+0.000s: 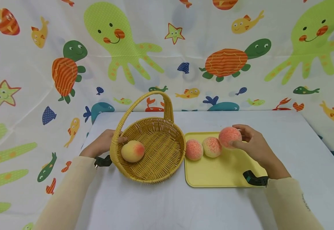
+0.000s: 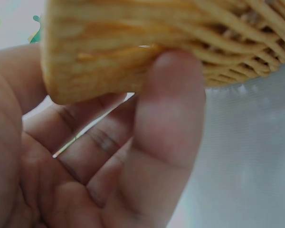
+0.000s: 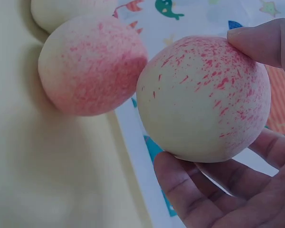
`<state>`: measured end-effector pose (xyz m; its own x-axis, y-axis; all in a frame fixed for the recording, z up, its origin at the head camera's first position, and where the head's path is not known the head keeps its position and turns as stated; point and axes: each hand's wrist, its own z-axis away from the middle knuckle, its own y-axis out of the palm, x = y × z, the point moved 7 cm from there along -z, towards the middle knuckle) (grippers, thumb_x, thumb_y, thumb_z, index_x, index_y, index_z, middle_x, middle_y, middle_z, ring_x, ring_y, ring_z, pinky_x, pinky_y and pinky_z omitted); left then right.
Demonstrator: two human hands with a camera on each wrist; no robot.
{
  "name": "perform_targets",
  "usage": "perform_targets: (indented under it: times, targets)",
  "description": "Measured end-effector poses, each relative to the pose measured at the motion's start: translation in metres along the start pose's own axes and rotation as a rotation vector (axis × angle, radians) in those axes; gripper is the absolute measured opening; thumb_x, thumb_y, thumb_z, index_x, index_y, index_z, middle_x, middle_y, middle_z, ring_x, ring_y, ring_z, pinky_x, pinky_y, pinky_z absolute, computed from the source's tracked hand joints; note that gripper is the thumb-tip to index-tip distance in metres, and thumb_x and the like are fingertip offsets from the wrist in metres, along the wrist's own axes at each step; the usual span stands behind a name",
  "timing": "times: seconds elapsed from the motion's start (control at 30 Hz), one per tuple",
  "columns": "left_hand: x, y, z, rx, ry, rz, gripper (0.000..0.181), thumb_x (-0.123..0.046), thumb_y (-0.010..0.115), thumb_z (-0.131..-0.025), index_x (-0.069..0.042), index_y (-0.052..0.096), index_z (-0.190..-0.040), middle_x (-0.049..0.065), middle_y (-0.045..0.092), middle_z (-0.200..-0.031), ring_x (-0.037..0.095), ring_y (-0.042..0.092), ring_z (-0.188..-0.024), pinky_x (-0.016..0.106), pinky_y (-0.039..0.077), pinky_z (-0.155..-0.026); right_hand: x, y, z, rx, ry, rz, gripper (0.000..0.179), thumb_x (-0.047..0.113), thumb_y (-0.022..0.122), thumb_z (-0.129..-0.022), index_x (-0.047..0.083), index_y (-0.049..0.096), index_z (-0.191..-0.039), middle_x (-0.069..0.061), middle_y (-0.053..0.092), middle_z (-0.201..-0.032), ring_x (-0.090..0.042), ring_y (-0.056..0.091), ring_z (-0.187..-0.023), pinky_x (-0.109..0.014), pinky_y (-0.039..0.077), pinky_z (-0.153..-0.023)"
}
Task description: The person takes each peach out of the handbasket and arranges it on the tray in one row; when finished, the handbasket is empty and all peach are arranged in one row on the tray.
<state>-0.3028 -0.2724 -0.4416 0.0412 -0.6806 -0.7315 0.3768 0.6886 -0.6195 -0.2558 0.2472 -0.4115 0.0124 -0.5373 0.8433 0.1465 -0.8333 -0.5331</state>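
My right hand pinches a pink-speckled peach between thumb and fingers, over the back of the yellow tray. The right wrist view shows this peach held at its sides, its lower half pale. Two more peaches sit side by side on the tray's left part. At the left, my left hand grips the wicker basket by its handle side, with thumb and fingers around the woven band in the left wrist view. Inside the basket lies a yellow peach with a red blush.
The basket's tall arched handle rises over its left and back. Basket and tray stand next to each other on a white table. A cloth printed with sea animals hangs behind the table and along its left side.
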Motion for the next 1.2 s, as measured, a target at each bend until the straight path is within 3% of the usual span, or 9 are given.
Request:
perform_targets:
  times: [0.33,0.5,1.0,1.2]
  targets:
    - [0.001,0.0,-0.001,0.001,0.009,0.002,0.026,-0.027,0.064,-0.101,-0.002,0.072,-0.1,0.005,0.068,-0.084,0.02,0.061,-0.081,0.033,0.051,-0.078,-0.016,0.002,-0.002,0.012,0.066,-0.018,0.071,0.023,0.07,-0.097,0.007,0.039,-0.158,-0.024,0.056,-0.141,-0.033,0.055,-0.117,-0.026,0.051,-0.084]
    - [0.003,0.0,-0.001,0.004,0.021,0.003,0.026,-0.029,0.065,-0.1,-0.004,0.073,-0.098,0.006,0.07,-0.085,0.023,0.062,-0.085,0.036,0.05,-0.082,-0.026,0.004,-0.004,0.012,0.073,-0.023,0.069,0.021,0.069,-0.097,0.006,0.039,-0.158,-0.025,0.055,-0.141,-0.033,0.055,-0.117,-0.025,0.051,-0.083]
    - [0.003,0.001,0.0,0.01,0.004,0.008,0.031,-0.028,0.063,-0.102,-0.001,0.073,-0.112,0.006,0.072,-0.091,0.021,0.065,-0.084,0.033,0.053,-0.083,-0.044,0.011,-0.006,0.016,0.086,-0.041,0.069,0.021,0.071,-0.096,0.004,0.041,-0.156,-0.025,0.056,-0.14,-0.033,0.055,-0.117,-0.028,0.052,-0.082]
    - [0.003,0.001,0.001,0.002,0.016,0.007,0.03,-0.029,0.064,-0.102,-0.001,0.074,-0.108,0.006,0.072,-0.09,0.021,0.064,-0.085,0.034,0.052,-0.083,-0.047,0.014,-0.005,0.027,0.088,-0.037,0.07,0.021,0.071,-0.096,0.004,0.041,-0.156,-0.026,0.055,-0.141,-0.036,0.055,-0.119,-0.027,0.052,-0.082]
